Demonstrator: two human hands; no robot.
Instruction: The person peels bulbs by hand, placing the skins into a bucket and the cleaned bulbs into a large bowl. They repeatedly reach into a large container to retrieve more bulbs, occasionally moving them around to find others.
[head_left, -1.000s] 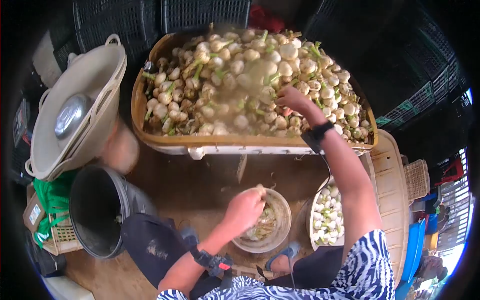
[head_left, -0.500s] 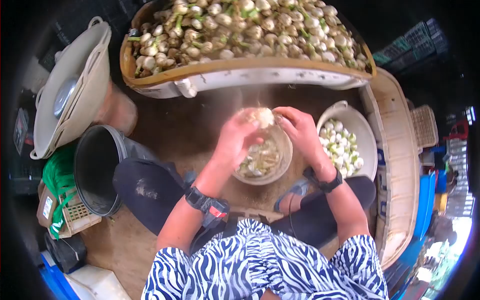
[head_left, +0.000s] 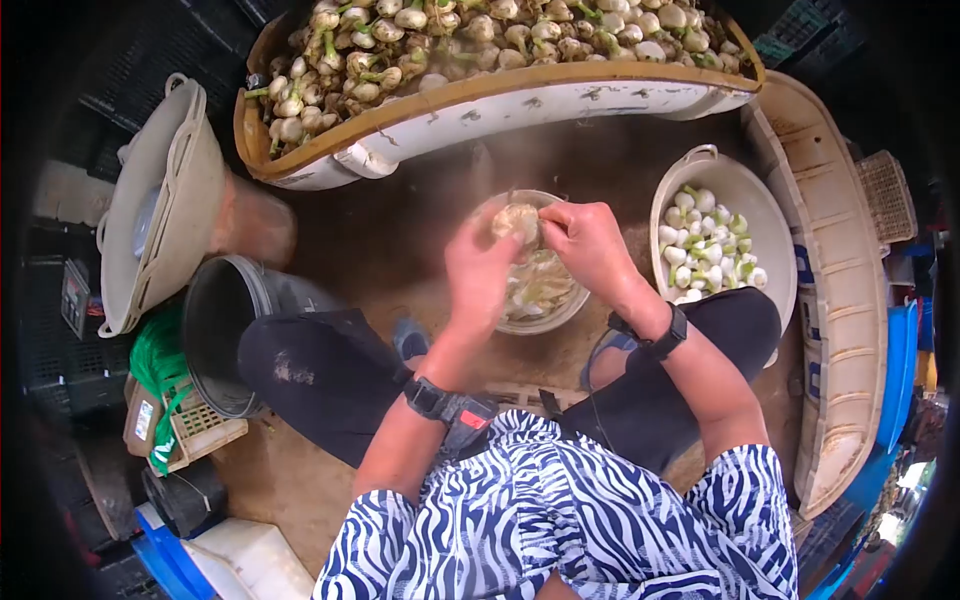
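Note:
My left hand (head_left: 474, 272) is closed around a pale, brownish onion-like bulb (head_left: 515, 222), held up over a round bowl (head_left: 582, 302). At the bulb's right side, my right hand (head_left: 592, 248) has thumb and fingers pinched together. Whatever those fingertips hold is too small to make out. Loose peelings (head_left: 540, 285) lie in the bowl below both hands. To the right, a pale tub (head_left: 775, 225) contains several clean white bulbs (head_left: 708, 240) with short green stems.
Unpeeled bulbs (head_left: 400, 45) fill a wide yellow-rimmed container (head_left: 540, 110) ahead. Stacked pale tubs (head_left: 185, 200) and a black bucket (head_left: 225, 330) stand at left, near green netting (head_left: 155, 350). A long cream-coloured panel (head_left: 845, 350) runs along the right.
The camera view has shifted, so the surroundings appear moved. The bulb has turned in my left hand and shows a browner side. My right hand still pinches at its side.

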